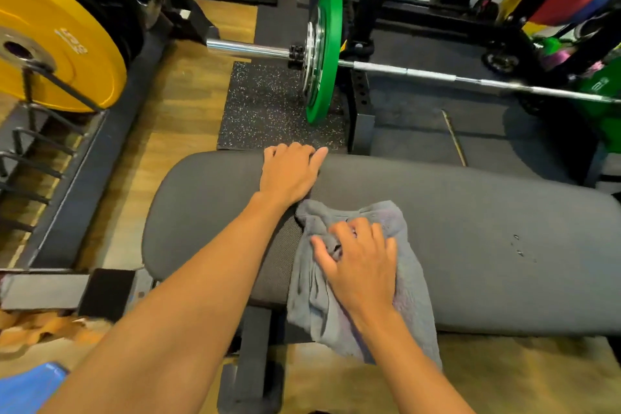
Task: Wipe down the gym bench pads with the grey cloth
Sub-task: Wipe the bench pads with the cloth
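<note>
A dark grey bench pad runs across the middle of the view, with a few small wet spots near its right part. The grey cloth lies bunched on the pad and hangs over its near edge. My right hand presses down on the cloth, fingers curled into its folds. My left hand lies flat on the pad's far edge, fingers apart, just left of the cloth and holding nothing. The bench's black frame shows below the pad.
Beyond the bench a barbell with a green plate rests over a speckled black mat. A yellow plate sits on a rack at the left. Black rack uprights and coloured plates stand at the back right. The floor is wood.
</note>
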